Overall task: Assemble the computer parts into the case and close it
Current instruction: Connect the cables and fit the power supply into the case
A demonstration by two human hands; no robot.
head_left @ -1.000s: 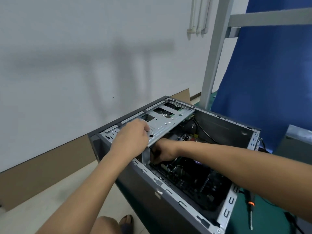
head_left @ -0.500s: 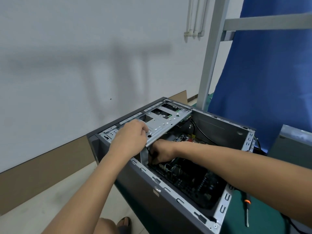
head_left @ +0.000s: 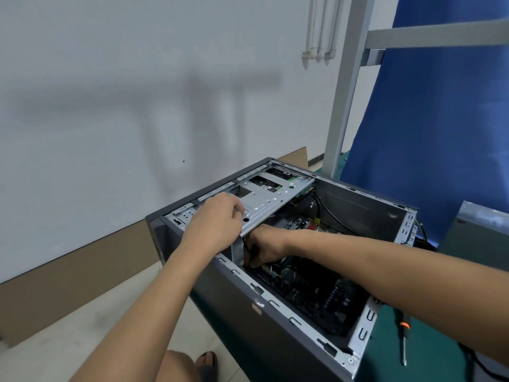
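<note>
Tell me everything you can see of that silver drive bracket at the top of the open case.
The silver sheet-metal drive bracket is a flat plate with rectangular cut-outs and small holes, its long inner edge folded down. It spans one end of the open grey computer case, above the dark motherboard. The left hand grips its near end; the right hand reaches beneath it, contact hidden.

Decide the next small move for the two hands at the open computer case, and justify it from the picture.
Probably finish seating whatever the right hand works on beneath the metal drive bracket, with the left hand holding that bracket steady. The right fingers curl at the near corner of the motherboard inside the case; what they pinch is hidden.
</note>
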